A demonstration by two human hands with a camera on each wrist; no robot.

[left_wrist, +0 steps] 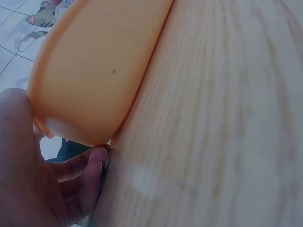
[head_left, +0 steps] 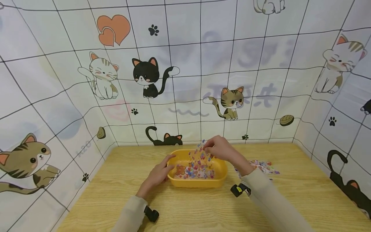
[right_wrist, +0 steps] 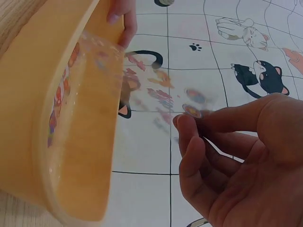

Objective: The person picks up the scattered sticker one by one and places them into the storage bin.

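A yellow plastic basin [head_left: 197,183] stands on the table, with colourful stickers [head_left: 200,170] lying in its bottom. My left hand [head_left: 157,174] grips the basin's left end. In the left wrist view its fingertips [left_wrist: 97,158] are by the basin's lower edge, while another part of the hand is at the rim. Above the basin, my right hand [head_left: 218,148] pinches a clear sticker sheet [head_left: 200,154] printed with small coloured figures. The right wrist view shows that sheet [right_wrist: 161,94], partly blurred, reaching from the thumb and fingertips toward the basin's inside.
More colourful stickers [head_left: 263,166] lie on the wooden table [head_left: 185,206] to the right, partly behind my right forearm. A cat-printed sheet [head_left: 185,80] with a grid pattern walls the table at the back and both sides.
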